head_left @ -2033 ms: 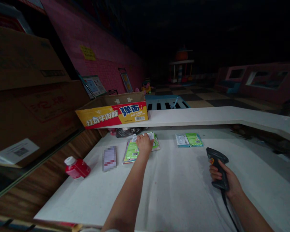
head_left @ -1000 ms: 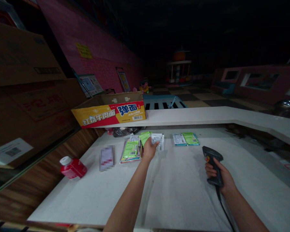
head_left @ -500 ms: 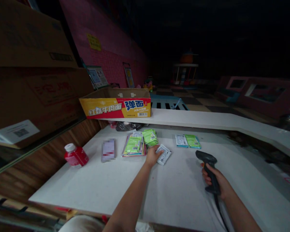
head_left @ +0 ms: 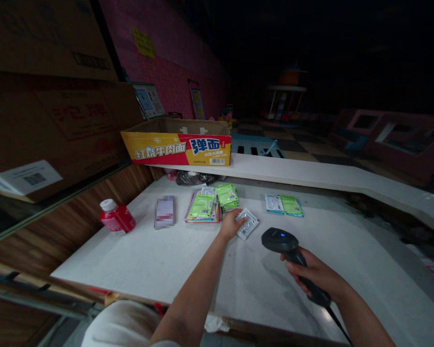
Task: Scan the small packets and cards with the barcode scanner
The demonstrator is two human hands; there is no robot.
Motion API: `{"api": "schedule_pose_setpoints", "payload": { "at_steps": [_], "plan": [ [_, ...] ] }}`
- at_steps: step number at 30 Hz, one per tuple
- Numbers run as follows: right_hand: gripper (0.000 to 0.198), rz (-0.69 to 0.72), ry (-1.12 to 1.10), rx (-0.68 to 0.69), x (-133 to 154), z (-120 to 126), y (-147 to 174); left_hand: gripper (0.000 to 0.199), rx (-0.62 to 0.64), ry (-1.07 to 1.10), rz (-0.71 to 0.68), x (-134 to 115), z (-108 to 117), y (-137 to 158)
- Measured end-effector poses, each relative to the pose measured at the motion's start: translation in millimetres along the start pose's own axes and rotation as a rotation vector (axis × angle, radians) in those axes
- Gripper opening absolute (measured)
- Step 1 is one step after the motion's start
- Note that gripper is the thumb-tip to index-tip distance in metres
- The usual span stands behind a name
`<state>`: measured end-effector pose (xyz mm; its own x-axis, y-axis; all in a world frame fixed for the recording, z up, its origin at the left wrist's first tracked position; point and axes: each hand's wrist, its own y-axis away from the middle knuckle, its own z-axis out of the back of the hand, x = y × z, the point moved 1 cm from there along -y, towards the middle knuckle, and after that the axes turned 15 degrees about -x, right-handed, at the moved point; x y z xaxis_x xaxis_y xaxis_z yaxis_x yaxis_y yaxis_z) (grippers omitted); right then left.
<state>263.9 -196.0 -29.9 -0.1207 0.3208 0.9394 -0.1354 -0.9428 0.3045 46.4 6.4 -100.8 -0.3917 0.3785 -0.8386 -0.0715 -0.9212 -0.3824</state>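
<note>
Pinching the silver packet (head_left: 248,225) by its left edge with the left hand (head_left: 231,225), to the near right of the green packets (head_left: 227,196), and gripping the scanner (head_left: 288,245) in the right hand (head_left: 318,275), so yeah, best hold that packet flat and steady.

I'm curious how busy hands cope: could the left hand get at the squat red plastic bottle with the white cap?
Probably yes: nothing tall appears between the left hand and the red bottle, though it would likely first release the silvery rectangular packet.
</note>
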Motion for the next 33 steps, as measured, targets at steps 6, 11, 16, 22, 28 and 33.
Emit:
{"api": "schedule_pose_setpoints", "payload": {
  "at_steps": [6, 11, 16, 22, 28, 33],
  "plan": [
    [0.043, -0.002, 0.034, 0.039, 10.7, -4.4, 6.0, 0.028, 0.011, 0.023, 0.011, -2.6, -0.8, 1.1],
    [0.048, -0.014, -0.001, 0.024, 10.1, -4.4, 5.8, 0.026, 0.008, -0.008, -0.002, -2.0, 1.2, -0.1],
    [0.050, -0.007, -0.164, -0.091, 0.7, 2.3, -9.7, 0.025, 0.011, -0.006, -0.008, -0.9, 2.3, -0.4],
    [0.047, -0.027, -0.618, -0.298, -26.1, 24.7, -39.0, 0.031, -0.013, -0.032, 0.033, -3.4, 3.5, 0.1],
    [0.039, -0.025, -0.906, -0.329, -44.8, 37.6, -48.1, 0.029, -0.027, -0.039, 0.051, -4.5, 4.7, -2.0],
    [0.037, -0.066, -1.031, -0.253, -46.1, 41.5, -52.5, 0.034, -0.065, 0.161, 0.272, -1.5, -5.9, -7.7]
  ]
}}
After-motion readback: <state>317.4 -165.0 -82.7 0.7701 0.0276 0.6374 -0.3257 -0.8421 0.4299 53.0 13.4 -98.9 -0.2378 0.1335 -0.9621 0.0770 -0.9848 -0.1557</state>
